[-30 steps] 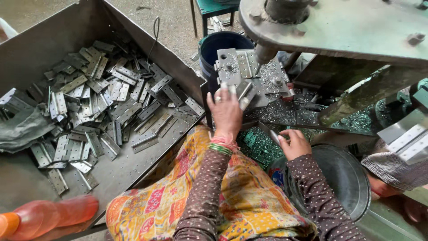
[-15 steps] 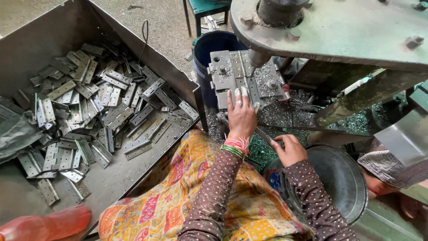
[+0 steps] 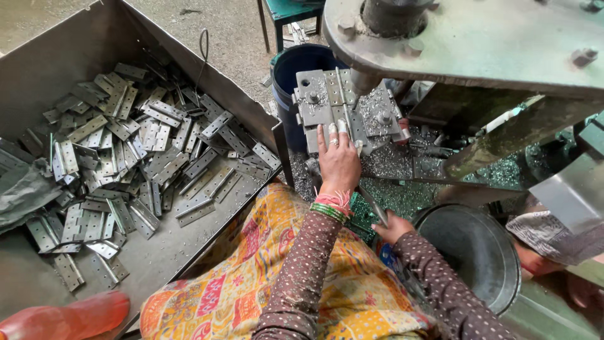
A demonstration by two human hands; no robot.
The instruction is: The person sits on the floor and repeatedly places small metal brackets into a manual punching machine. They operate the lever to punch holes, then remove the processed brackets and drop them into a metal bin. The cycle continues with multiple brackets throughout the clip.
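I am seeing a metal tray (image 3: pixel 157 264) of loose hinge plates (image 3: pixel 126 157) lying at far left. My left hand (image 3: pixel 338 160) is pressing flat, fingers unclenched, on the press die block (image 3: pixel 340 107). My right hand (image 3: pixel 391 228) is clenching a thin rod (image 3: pixel 372 204) beside the round pan (image 3: pixel 472 252).

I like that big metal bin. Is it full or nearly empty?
Partly full: the metal bin holds loose hinge plates, but bare floor shows.
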